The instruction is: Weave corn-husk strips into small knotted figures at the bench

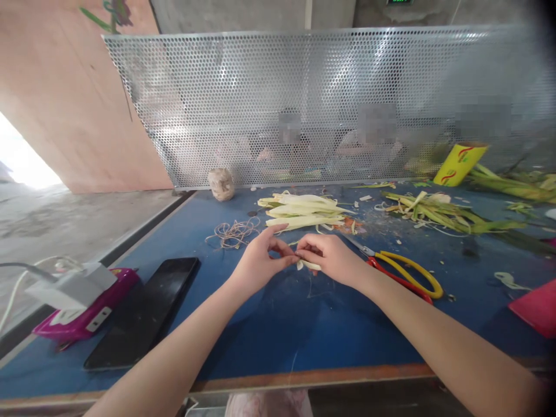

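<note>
Over the front middle of the blue table, my left hand (264, 256) and my right hand (332, 258) meet at the fingertips. Both are closed in a pinch on a small pale husk strip (311, 266), whose end shows beneath my right fingers. Much of the strip is hidden by the hands. Just beyond them lies a pile of pale yellow-green husk leaves (304, 209). A loose tangle of thin brown string (234, 234) rests left of that pile. Scissors (403, 275) with one yellow and one red handle lie beside my right forearm.
A black phone (145, 313) and a purple power strip (93, 310) with a plugged-in charger lie left. Greener husks (438, 211) and a yellow roll (460, 165) are right. A perforated metal screen (260, 87) borders the back, people behind it; a wrapped lump (221, 185) stands near it.
</note>
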Motion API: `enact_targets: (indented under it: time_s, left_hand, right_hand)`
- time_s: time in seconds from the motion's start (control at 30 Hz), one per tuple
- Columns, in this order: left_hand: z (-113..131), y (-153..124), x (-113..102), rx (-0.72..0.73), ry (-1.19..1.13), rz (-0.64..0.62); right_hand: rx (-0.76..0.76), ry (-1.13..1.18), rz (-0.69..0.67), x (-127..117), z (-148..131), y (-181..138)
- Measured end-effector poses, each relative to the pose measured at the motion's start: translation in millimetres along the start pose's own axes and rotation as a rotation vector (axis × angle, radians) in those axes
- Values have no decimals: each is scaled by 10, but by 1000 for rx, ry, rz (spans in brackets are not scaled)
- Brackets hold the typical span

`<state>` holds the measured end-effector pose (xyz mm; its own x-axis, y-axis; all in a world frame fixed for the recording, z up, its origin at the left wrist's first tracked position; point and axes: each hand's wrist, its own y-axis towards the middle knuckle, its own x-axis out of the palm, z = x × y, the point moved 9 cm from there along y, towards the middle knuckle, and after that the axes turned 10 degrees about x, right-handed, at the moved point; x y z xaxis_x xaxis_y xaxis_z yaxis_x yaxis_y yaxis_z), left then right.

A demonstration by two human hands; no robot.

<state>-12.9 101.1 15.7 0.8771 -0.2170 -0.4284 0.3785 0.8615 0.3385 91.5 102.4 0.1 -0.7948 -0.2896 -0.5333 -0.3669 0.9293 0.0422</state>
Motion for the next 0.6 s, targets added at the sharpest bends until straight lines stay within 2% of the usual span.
enact_targets:
  time_s: [0.13,0.23,0.4,0.53,0.6]
  left_hand:
    - [-13,3,3,18,27,5]
    - [40,-1,-11,86,139,14]
    - [178,-28,111,245,399,-128]
    - [186,-38,164,263,486,-184]
    - [192,-36,162,262,503,-182]
  right_hand:
    - [13,84,-51,43,25,-1]
    - [22,105,-66,46,35,3]
    - [24,103,-109,46,-4,-17]
    - [51,35,-154,87,-12,-38]
    - [27,-45,-116,67,-36,-39]
